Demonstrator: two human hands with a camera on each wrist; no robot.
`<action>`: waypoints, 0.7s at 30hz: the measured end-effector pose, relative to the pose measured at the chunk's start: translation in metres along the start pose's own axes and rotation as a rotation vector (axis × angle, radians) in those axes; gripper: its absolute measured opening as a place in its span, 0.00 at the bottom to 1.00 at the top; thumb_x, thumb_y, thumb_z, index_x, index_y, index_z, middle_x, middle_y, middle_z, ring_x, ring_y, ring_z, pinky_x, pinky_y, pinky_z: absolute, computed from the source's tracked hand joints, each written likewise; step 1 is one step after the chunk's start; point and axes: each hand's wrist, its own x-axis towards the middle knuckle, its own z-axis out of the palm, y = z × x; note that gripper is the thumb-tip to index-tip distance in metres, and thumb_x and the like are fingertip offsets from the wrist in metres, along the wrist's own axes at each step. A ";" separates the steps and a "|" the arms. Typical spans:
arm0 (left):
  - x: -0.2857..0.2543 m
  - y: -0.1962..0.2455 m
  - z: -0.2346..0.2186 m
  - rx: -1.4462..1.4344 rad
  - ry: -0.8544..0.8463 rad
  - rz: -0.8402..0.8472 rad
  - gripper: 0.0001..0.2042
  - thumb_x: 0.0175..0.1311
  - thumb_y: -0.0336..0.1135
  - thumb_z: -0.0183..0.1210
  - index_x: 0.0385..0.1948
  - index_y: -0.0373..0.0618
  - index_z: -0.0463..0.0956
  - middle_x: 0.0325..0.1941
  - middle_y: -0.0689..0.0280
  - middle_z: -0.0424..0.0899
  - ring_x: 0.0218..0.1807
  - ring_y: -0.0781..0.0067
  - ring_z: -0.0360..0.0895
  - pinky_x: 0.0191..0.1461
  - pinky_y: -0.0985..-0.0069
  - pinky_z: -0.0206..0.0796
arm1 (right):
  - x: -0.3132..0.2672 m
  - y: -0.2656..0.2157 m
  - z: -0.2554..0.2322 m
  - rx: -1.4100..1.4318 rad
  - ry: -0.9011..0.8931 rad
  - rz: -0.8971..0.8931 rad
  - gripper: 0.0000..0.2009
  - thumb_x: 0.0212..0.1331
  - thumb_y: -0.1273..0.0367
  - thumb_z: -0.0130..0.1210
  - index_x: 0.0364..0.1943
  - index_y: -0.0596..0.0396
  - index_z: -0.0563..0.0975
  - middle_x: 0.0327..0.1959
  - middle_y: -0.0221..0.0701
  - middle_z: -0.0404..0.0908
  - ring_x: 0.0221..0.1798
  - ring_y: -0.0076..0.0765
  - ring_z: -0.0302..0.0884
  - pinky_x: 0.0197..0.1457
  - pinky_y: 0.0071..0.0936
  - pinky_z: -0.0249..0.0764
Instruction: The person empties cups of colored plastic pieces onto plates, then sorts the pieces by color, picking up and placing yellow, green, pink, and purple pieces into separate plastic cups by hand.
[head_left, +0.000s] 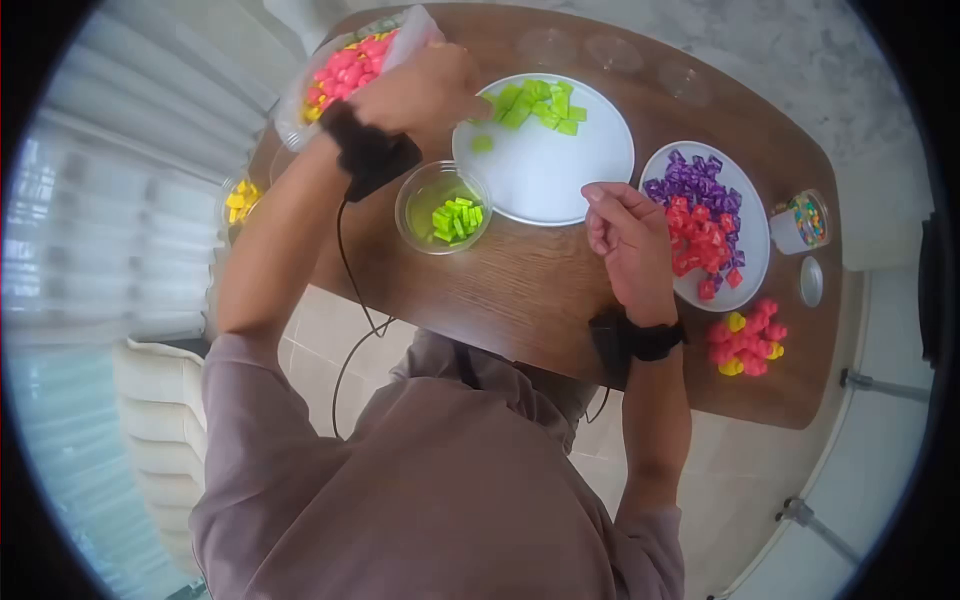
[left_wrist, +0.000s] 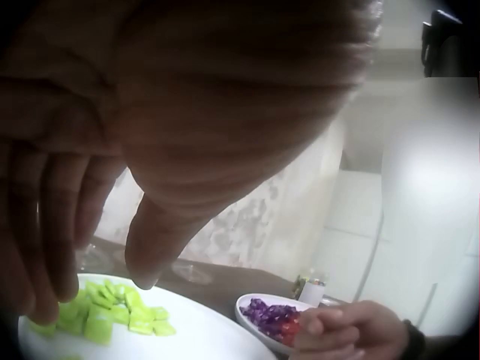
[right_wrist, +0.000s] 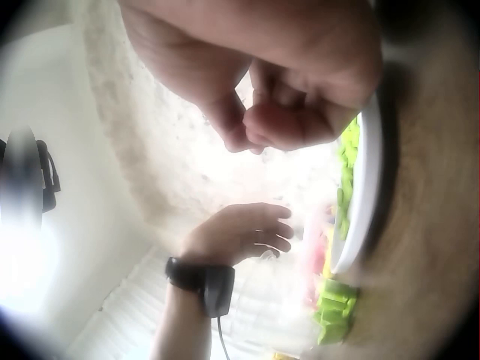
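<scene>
My left hand (head_left: 428,92) hangs over the left edge of a white plate (head_left: 560,190) bearing green pieces (head_left: 545,100). In the left wrist view its fingers (left_wrist: 60,217) point down, parted from the thumb, with nothing seen between them. At the plate's right side is my right hand (head_left: 632,245), raised; the right wrist view shows its fingers (right_wrist: 292,127) curled and thumb tip meeting a fingertip, no object visible there. A clear bowl (head_left: 408,215) with green blocks (head_left: 457,220) stands at the plate's lower left.
A bag of pink and yellow pieces (head_left: 350,72) stands back left. On the right are an oval plate (head_left: 752,262) with purple and red pieces, a jar (head_left: 808,218), a lid (head_left: 811,282) and a pink-yellow pile (head_left: 748,340). Yellow pieces (head_left: 242,200) lie far left; a cable runs below.
</scene>
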 end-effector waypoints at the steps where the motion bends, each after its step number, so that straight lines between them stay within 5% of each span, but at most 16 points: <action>1: 0.006 -0.009 0.004 0.097 -0.063 -0.003 0.15 0.64 0.36 0.66 0.42 0.31 0.82 0.33 0.60 0.87 0.32 0.74 0.82 0.35 0.73 0.74 | -0.002 0.001 0.003 -0.027 0.007 0.024 0.07 0.65 0.71 0.64 0.40 0.61 0.84 0.24 0.22 0.77 0.24 0.15 0.68 0.27 0.15 0.62; 8: 0.025 -0.034 0.031 0.137 -0.217 0.037 0.17 0.55 0.40 0.71 0.34 0.32 0.85 0.23 0.61 0.85 0.26 0.70 0.82 0.32 0.72 0.73 | -0.004 0.005 0.002 -0.028 -0.039 0.049 0.07 0.65 0.71 0.64 0.41 0.61 0.84 0.26 0.23 0.78 0.26 0.15 0.71 0.28 0.16 0.65; 14: 0.044 -0.029 0.035 0.202 -0.333 -0.087 0.17 0.49 0.40 0.74 0.32 0.33 0.86 0.25 0.58 0.87 0.31 0.66 0.85 0.36 0.70 0.74 | -0.004 0.007 0.001 0.007 -0.049 0.044 0.06 0.66 0.72 0.64 0.42 0.61 0.84 0.26 0.24 0.79 0.27 0.16 0.71 0.29 0.16 0.65; 21: 0.049 -0.038 0.032 0.297 -0.173 0.139 0.16 0.47 0.40 0.74 0.27 0.34 0.85 0.23 0.59 0.84 0.28 0.69 0.82 0.34 0.72 0.72 | -0.007 0.005 0.002 -0.019 -0.061 0.055 0.07 0.66 0.72 0.64 0.42 0.61 0.84 0.27 0.25 0.80 0.27 0.16 0.72 0.30 0.16 0.66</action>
